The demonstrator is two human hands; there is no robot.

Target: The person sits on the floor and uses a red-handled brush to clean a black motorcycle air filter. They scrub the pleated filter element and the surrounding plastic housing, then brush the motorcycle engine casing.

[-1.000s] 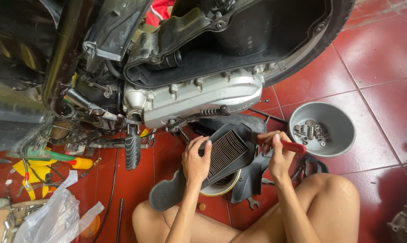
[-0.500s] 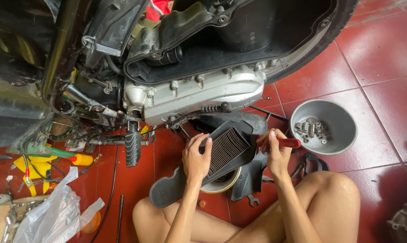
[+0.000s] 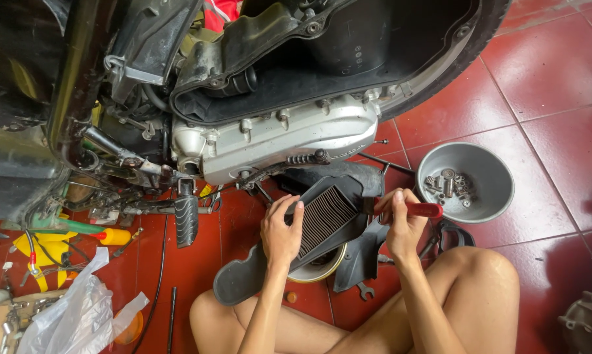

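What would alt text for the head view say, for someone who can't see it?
Seated on red floor tiles beside an opened scooter engine, a person's left hand holds a black pleated air filter while the right hand brushes it with a red-handled brush. A grey bowl of bolts sits nearby.

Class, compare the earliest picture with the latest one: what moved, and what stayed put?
The right hand with the red-handled brush slid slightly along the black pleated air filter. The left hand keeps gripping the filter; the grey bowl of bolts stayed put.

Filter (image 3: 325, 219) between hands, bowl (image 3: 492, 172) right — engine (image 3: 276, 141) behind
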